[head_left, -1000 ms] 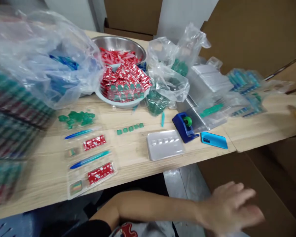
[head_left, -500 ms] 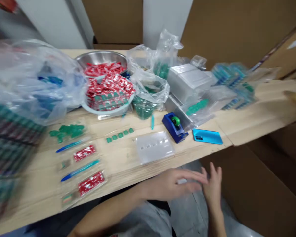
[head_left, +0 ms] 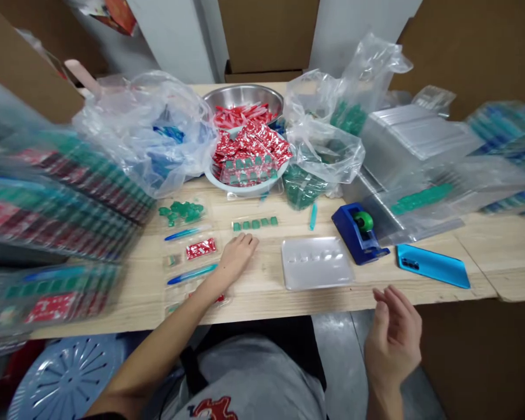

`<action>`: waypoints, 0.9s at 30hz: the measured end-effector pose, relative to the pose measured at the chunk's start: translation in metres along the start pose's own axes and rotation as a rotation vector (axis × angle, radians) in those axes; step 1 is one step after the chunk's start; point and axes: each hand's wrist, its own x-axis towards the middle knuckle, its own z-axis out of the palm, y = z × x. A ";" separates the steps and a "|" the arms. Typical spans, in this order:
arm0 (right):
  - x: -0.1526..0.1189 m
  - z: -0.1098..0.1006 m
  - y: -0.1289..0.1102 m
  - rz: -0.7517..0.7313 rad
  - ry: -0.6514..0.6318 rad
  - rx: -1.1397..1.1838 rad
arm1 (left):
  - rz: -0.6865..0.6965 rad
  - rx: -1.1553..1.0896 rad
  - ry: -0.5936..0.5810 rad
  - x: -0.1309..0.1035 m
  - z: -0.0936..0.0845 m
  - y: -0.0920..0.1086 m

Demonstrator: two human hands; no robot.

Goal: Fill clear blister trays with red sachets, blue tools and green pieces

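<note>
- Row of small green square pieces [head_left: 256, 224] runs sideways, just beyond my left hand [head_left: 237, 256]; can't tell that one's grip tbh
- Right hand [head_left: 394, 335]: loosely open, empty, farther off

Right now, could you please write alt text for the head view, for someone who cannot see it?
A person's left hand is near a row of green pieces on a wooden table; the right hand, half-curled, is by its near edge. Between them lies a translucent tray, with a tape dispenser to its right and a bowl of red packets behind.
</note>
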 end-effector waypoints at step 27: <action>-0.018 0.092 -0.124 0.957 -0.828 1.060 | 0.393 -0.299 0.078 -0.066 -0.075 -0.007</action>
